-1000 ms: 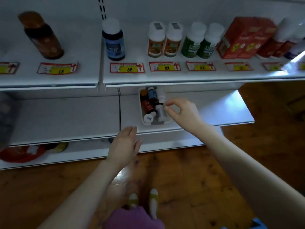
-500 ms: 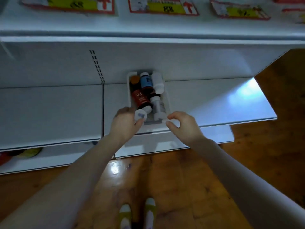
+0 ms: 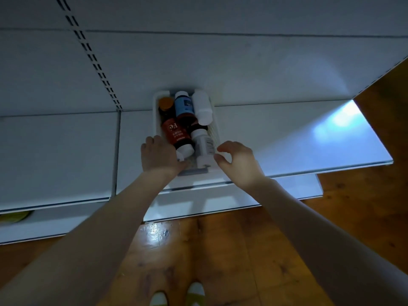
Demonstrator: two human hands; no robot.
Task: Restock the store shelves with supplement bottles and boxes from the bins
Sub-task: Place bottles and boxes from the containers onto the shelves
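Note:
A white bin point(image 3: 216, 129) stands on the lower white shelf point(image 3: 287, 133), its front end near the shelf's front edge. Several bottles lie in it: a red one with a white cap point(image 3: 175, 134), a blue-labelled one point(image 3: 184, 106), a plain white one point(image 3: 202, 107), a white labelled one point(image 3: 204, 144) and an orange-capped one point(image 3: 165, 103). My left hand point(image 3: 157, 155) grips the bin's front left corner, fingers curled over the rim. My right hand point(image 3: 239, 162) holds the front right corner, thumb and forefinger curved round the rim beside the white labelled bottle.
The shelf's white back panel rises behind the bin, with a slotted upright point(image 3: 88, 54) to the left. A bottom shelf point(image 3: 220, 199) juts out below, with a yellow object point(image 3: 13, 216) at its far left. The wooden floor point(image 3: 220, 250) and my shoes point(image 3: 176, 297) are below.
The view has dropped from the stocked upper shelf to the bin. My left hand came up from below the shelf to the bin's left corner. My right hand slid from the bottles to the right corner.

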